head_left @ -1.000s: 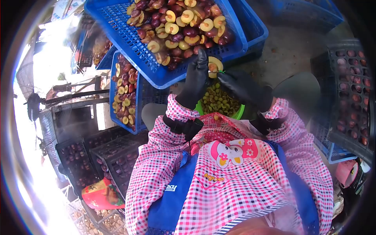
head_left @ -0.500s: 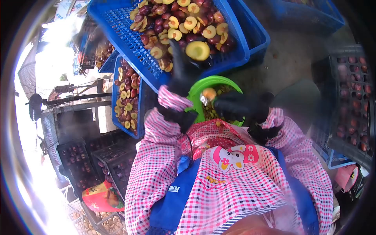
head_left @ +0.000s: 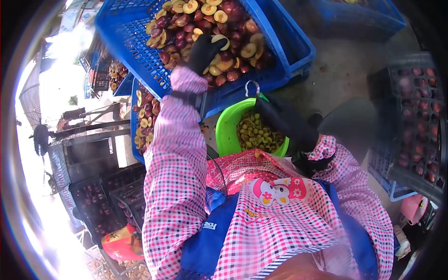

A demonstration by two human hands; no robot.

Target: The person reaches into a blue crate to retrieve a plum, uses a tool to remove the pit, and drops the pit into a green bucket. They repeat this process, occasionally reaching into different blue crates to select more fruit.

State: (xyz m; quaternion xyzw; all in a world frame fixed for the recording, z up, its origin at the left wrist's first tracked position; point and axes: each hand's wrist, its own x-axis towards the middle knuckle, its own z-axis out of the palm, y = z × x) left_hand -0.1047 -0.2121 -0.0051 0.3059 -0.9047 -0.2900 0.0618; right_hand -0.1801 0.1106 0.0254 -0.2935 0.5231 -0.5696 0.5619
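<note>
My left hand [head_left: 203,55], in a black glove, reaches into a blue crate [head_left: 140,51] of halved plums [head_left: 184,28]. Its thumb and fingers close on a plum half [head_left: 220,42] with the yellow cut face upward. My right hand [head_left: 287,122], also black-gloved, is closed around a scoop-like pitting tool [head_left: 252,87] with a metal loop and a bit of green handle showing. The loop has nothing in it and points toward the crate. Below it, a green basin [head_left: 225,133] holds many plum pits [head_left: 257,134], close against my apron.
Another blue crate of halved plums [head_left: 145,112] stands at the left. Black crates of whole plums [head_left: 420,126] are at the right and lower left [head_left: 93,198]. A fan [head_left: 41,133] stands far left.
My left hand has moved up and left into the crate and grips a plum half. The tool, formerly over the basin with an orange piece at its loop, has risen to the basin's far rim, bare.
</note>
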